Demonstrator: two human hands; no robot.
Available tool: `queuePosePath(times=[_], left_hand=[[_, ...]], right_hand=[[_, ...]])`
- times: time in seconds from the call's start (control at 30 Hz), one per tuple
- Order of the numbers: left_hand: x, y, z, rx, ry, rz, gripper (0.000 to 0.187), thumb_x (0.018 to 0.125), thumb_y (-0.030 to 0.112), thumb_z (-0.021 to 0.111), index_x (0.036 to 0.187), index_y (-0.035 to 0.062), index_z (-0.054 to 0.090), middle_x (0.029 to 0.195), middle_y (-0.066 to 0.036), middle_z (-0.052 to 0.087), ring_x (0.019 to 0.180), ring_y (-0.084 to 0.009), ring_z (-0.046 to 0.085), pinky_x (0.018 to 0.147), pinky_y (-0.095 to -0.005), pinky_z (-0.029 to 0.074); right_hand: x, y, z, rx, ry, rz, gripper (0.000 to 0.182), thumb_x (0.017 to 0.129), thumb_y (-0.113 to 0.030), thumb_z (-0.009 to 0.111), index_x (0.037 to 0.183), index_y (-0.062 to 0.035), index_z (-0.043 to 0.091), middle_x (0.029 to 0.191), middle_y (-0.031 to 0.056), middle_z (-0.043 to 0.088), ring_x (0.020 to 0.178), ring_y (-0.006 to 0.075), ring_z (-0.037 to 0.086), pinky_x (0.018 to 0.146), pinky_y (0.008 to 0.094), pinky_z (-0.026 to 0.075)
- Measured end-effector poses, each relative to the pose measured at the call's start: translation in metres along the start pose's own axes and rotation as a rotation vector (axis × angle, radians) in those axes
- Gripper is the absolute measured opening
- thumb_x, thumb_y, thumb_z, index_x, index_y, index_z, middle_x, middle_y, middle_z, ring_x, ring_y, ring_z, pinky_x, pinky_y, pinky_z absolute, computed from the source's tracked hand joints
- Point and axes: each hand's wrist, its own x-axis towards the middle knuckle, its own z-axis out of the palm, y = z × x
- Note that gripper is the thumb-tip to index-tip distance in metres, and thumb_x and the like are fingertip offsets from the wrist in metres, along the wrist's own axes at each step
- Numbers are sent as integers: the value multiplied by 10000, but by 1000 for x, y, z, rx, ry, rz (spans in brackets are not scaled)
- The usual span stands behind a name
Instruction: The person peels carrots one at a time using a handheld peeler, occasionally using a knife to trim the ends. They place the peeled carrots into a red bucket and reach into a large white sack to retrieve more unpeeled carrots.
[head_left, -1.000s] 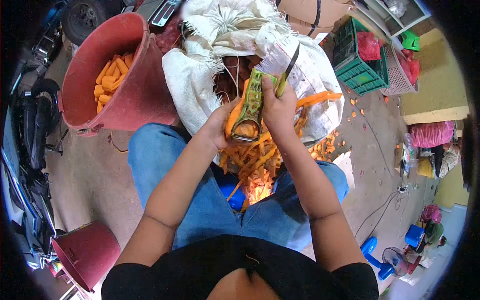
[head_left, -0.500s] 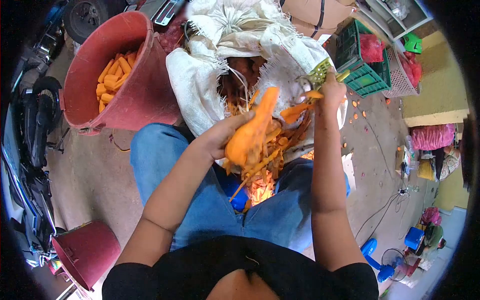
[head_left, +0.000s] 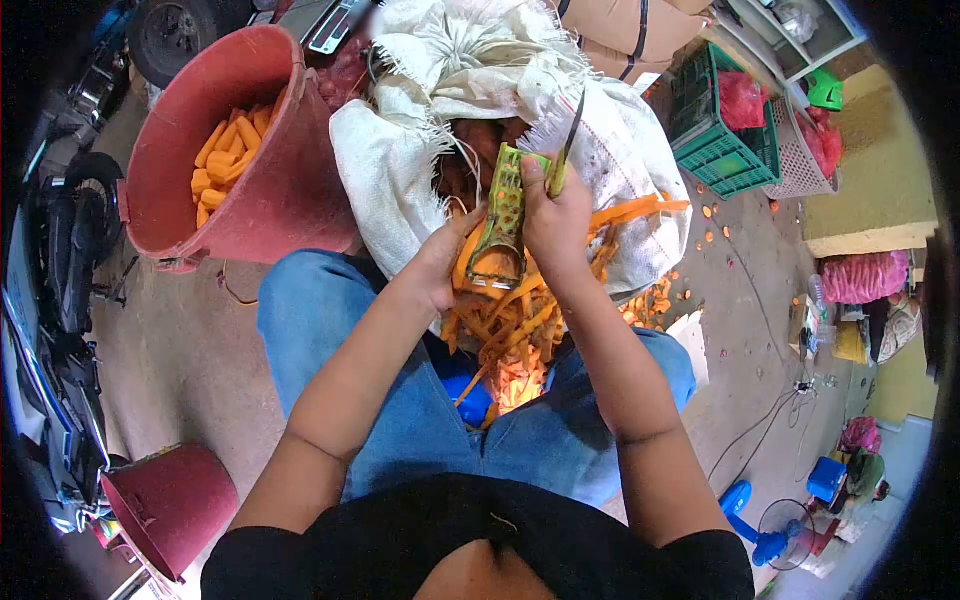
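Observation:
My left hand (head_left: 440,260) is closed round a large peeled-looking carrot (head_left: 464,266), mostly covered by the tool on top of it. In my right hand (head_left: 558,222) is a green peeler (head_left: 505,205) with a wide metal blade, laid along the carrot. A knife (head_left: 571,135) also sticks up from the right hand, its greenish handle between the fingers and its dark blade pointing away from me. Just below both hands lies a heap of orange carrot peelings (head_left: 510,325). Behind them, an open white woven sack (head_left: 630,140) shows dark reddish contents.
A big red bucket (head_left: 270,200) with peeled carrots (head_left: 232,150) stands at the left, and a smaller red bucket (head_left: 175,505) lower down. A green crate (head_left: 720,130) is at the upper right. Orange scraps (head_left: 655,300) lie on the floor beside a blue fan (head_left: 768,545).
My right hand has swung inward from the sack's right side, bringing peeler and knife over the carrot. The carrot now tilts less visibly under the peeler. Long peelings now hang across the sack's right side.

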Motion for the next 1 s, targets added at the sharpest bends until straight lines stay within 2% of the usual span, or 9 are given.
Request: queuePosePath(times=[0.03,0.07,0.13,0.23,0.33,0.57,0.67,0.73,1.0], left_hand=[[-2,-1,2,2,-1,-4,371,832,355,390,1033,56,479,877,-96,576,738,-198,580,633,-348,492],[-5,-1,6,70,10,-40,370,842,347,356,1038,51,461,855,-114,568,722,-216,579,617,-366,493],[-12,-6,6,176,-45,-114,382,852,338,335,1042,24,443,835,-154,560,700,-224,580,594,-359,494],[-27,-2,14,471,-93,-194,391,845,321,375,1067,4,432,881,-145,560,716,-207,581,603,-324,492],[-31,-3,22,465,-72,-166,414,834,305,411,1107,-6,411,922,-122,558,733,-188,580,625,-290,488],[-14,8,8,58,-37,-20,427,838,348,371,1139,45,393,821,-132,555,682,-205,573,583,-377,502],[-8,10,-2,-3,-196,-9,409,818,378,405,1067,56,448,909,-110,562,735,-198,581,592,-383,504],[-6,9,-6,-71,-64,-24,424,832,362,367,1097,35,423,830,-159,557,710,-252,580,599,-440,496],[-1,7,2,-109,0,-6,376,834,351,365,1030,45,464,899,-125,564,742,-252,578,635,-426,492]], right_hand=[[2,3,-2,-106,29,-41,190,793,-182,505,743,1,507,656,160,534,554,252,499,528,334,391],[9,14,-5,-138,112,-102,239,808,-221,491,785,11,539,634,119,537,560,175,486,561,294,399],[34,38,-21,-254,250,87,261,802,-236,490,761,17,542,591,116,531,521,175,473,529,317,394],[62,60,-55,-387,494,65,259,790,-215,493,730,34,530,593,120,541,504,161,476,491,310,377],[71,72,-70,-101,549,274,237,790,-192,501,728,35,528,603,59,534,516,120,458,491,270,372],[59,47,-52,182,343,251,232,792,-205,521,788,27,522,639,24,508,526,83,441,495,229,369],[43,38,-27,288,191,270,276,796,-249,524,797,27,528,632,37,511,541,92,448,510,237,380],[34,34,-15,282,124,222,281,801,-252,517,800,28,539,637,49,525,574,106,463,534,248,390],[10,9,-1,309,-83,148,242,803,-230,510,810,10,530,672,54,535,627,114,481,588,247,397]])
